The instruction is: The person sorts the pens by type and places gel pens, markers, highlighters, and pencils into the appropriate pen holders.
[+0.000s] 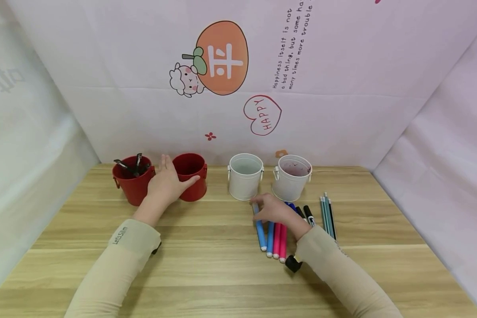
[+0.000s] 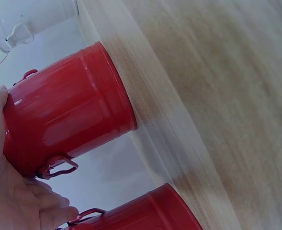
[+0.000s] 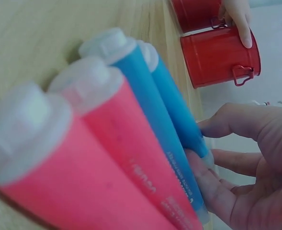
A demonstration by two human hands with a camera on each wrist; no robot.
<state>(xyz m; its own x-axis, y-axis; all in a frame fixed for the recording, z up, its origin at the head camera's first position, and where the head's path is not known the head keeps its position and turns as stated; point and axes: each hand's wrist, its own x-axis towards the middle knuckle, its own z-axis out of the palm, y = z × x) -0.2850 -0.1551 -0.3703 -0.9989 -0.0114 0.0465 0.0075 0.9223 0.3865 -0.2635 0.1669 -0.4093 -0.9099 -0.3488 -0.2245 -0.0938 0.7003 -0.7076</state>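
Note:
My right hand [image 1: 276, 210] pinches the far end of the leftmost blue marker [image 1: 260, 232] between thumb and fingers. Beside it on the table lie another blue marker [image 1: 270, 240] and two pink markers [image 1: 277, 240], white ends toward me. In the right wrist view these markers fill the foreground. My left hand [image 1: 164, 187] is at a red bucket [image 1: 194, 187], fingers stretched along its left side and thumb across its front. The left wrist view shows the thumb against the red bucket [image 2: 69, 105] near its rim, with the fingers by its handle.
Another red bucket [image 1: 133, 190] at the left holds several dark, slim items [image 1: 138, 161]. Two white buckets, one plain [image 1: 244, 183] and one stained inside [image 1: 290, 187], stand at the back. Dark-capped markers [image 1: 308, 215] and pencils [image 1: 327, 216] lie right of my right hand.

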